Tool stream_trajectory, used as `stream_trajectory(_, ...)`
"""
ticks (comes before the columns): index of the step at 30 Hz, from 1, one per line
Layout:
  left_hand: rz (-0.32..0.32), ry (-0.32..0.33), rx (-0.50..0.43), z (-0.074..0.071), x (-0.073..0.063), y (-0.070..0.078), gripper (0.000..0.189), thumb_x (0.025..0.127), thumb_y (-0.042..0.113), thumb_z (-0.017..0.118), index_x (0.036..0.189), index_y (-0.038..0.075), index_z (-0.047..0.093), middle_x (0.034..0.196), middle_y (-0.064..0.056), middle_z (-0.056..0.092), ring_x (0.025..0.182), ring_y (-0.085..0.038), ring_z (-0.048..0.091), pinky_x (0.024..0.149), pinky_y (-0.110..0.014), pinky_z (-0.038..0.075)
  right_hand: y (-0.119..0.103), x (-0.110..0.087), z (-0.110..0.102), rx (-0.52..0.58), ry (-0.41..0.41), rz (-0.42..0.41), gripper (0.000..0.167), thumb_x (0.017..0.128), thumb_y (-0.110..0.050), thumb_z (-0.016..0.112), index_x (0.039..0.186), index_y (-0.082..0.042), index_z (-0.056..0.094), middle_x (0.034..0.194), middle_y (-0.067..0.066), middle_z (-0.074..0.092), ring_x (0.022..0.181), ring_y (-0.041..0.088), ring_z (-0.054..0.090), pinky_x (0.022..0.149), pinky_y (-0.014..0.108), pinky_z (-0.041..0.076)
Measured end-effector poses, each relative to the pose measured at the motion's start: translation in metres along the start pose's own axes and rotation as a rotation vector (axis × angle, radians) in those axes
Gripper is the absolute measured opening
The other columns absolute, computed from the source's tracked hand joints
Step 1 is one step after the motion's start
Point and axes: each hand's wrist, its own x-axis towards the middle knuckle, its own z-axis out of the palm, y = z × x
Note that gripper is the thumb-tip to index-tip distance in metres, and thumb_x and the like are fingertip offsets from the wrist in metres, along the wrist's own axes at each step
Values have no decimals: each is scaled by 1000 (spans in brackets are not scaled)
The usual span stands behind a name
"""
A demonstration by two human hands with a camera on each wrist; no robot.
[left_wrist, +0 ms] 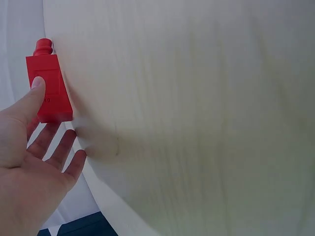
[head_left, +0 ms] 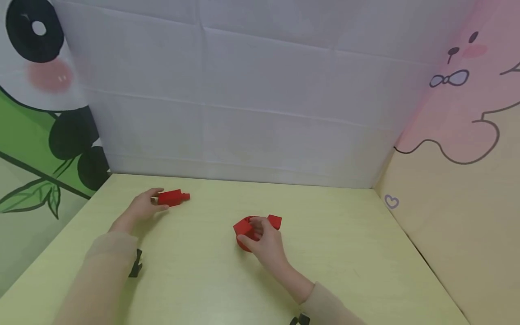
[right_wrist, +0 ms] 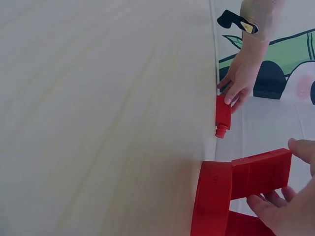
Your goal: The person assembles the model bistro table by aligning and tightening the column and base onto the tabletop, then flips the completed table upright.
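Observation:
At the far left of the table, my left hand (head_left: pixel 142 205) holds a red bottle-shaped piece (head_left: pixel 170 197) by its base end. In the left wrist view the thumb lies on the flat face of this piece (left_wrist: pixel 47 88), with its narrow neck pointing away from the palm. My right hand (head_left: pixel 269 243) is at a red round holder (right_wrist: pixel 210 201) near the table's middle. It pinches a red rectangular block (right_wrist: pixel 261 173) that stands up from the holder's rim. Another red block (head_left: pixel 274 221) sticks out on the holder's right. The fingers hide part of the holder's inside.
A pale wooden table (head_left: pixel 195 280) carries these pieces. White sheeting (head_left: pixel 260 113) rises at its back edge. Panels with a panda drawing (head_left: pixel 24 122) and a pink animal drawing (head_left: pixel 479 104) flank it. Dark wrist straps (head_left: pixel 136 264) show under the sleeves.

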Motion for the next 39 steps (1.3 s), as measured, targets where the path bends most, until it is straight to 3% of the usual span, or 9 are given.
stream_trajectory(9,-16,75,87,6,7,4,48,87,10,65,125,-11,46,118,-34,52,103,-45,49,92,-58,37,-4,4,-3,-89,-24,-12,42,80,-26,76,117,-11,62,108,1,65,96,17,61,76,27,54)
stream_trajectory(23,-40,62,94,1,5,6,50,85,11,68,122,-13,47,113,-32,55,99,-42,52,90,-54,41,2,5,-25,-167,-80,-130,37,81,-20,75,115,-10,65,108,3,62,96,21,63,81,32,55)
stream_trajectory(32,-46,82,75,-8,-2,8,52,85,16,68,122,-13,44,112,-32,54,100,-42,52,89,-54,43,11,14,-47,-177,-240,-208,37,82,-19,74,117,-9,65,110,6,64,100,28,63,84,40,54)
stream_trajectory(39,-14,115,79,-13,-9,21,51,86,13,67,124,-12,43,115,-33,51,101,-44,49,86,-54,44,23,26,-64,-80,-387,-178,37,85,-16,71,120,-11,63,115,4,62,105,26,60,93,44,49)
